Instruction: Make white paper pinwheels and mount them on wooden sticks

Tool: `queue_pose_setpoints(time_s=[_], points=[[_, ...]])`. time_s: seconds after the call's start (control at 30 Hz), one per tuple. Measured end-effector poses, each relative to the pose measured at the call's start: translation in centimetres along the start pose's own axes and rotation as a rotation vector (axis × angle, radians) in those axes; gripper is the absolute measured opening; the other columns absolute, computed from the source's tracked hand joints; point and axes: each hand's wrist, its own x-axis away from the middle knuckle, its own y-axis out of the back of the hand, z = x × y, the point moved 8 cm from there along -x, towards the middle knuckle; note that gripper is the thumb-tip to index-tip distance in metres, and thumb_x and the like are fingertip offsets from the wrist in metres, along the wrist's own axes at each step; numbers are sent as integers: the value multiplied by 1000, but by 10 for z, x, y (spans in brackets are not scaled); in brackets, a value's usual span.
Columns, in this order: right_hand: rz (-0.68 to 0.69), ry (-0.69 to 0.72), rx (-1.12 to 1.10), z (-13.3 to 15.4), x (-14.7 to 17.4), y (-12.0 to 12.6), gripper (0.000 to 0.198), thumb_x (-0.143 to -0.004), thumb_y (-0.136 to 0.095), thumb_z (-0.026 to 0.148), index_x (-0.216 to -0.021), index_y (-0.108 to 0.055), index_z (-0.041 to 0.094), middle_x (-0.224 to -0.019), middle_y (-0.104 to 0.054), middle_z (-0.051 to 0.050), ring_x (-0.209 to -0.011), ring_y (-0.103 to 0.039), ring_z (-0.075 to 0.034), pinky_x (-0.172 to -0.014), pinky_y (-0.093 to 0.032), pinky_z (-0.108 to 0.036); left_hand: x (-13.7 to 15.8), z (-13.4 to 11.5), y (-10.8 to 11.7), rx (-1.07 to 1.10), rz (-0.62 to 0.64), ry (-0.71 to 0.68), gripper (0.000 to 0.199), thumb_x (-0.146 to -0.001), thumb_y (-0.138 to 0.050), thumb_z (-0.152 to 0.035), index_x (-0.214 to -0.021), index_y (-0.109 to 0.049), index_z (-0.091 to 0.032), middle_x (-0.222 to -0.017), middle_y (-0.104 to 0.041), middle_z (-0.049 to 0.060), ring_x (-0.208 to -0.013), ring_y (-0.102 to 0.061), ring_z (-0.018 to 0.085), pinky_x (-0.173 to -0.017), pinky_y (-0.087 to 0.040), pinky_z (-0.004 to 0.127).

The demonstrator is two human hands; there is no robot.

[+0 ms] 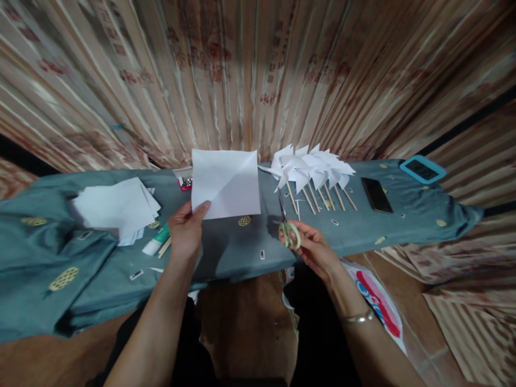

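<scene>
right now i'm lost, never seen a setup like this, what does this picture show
There is no machine here, only a person's bare hands, seen from one camera worn on the head, looking forward and down. The left hand holds a white sheet near its lower left corner; the right hand holds scissors with green handles. On the cloth lie a pile of paper to the left, paper pinwheels on sticks to the right, a dark phone and a blue-framed device.

A head-worn camera looks forward and down from close above the worktop (234, 250): curtain (242, 80) at twelve o'clock, legs (318, 328) at six.
</scene>
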Motion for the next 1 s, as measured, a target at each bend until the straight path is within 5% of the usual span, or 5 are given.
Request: queue_pose_setpoints(time_s=[0.2, 0.4, 0.67, 0.83, 1.0], points=[[91, -62, -35, -6, 8, -30, 39, -55, -91, 38, -88, -77, 22, -75, -75, -2, -61, -65, -9, -53, -48, -16, -6, -8, 10, -58, -43, -74, 25, -54, -84, -29, -77, -77, -22, -73, -74, -3, -64, -63, 13, -67, -53, 25], [112, -102, 9, -17, 5, -35, 39, -60, -88, 42, -92, -77, 23, -75, -73, -4, -58, -64, -10, -34, -22, -11, -9, -9, 24, -89, -91, -51, 25, -53, -84, -30, -75, -75, -22, -69, -71, -3, -61, -62, 13, -61, -52, 25], [214, 46, 182, -15, 8, -42, 41, -65, -84, 43, -99, -76, 23, -69, -71, 0, -53, -59, -9, -45, -43, -20, -8, -10, 31, -256, -96, -86, 25, -55, -81, -34, -76, -74, -22, -69, -70, -2, -55, -58, 13, -51, -47, 24], [246, -74, 209, -36, 1, -50, 39, -63, -85, 43, -94, -76, 21, -67, -70, 1, -51, -59, -9, -40, -38, -18, -3, -9, 24, -345, -33, -119, 18, -57, -78, -31, -73, -76, -23, -67, -70, -2, -54, -57, 13, -50, -46, 23], [235, -91, 237, -36, 1, -48, 40, -65, -84, 43, -97, -75, 21, -67, -69, 1, -52, -59, -9, -40, -36, -17, -7, -11, 35, -238, -110, -61, 21, -54, -78, -28, -74, -74, -23, -68, -69, -3, -53, -56, 12, -47, -46, 22]])
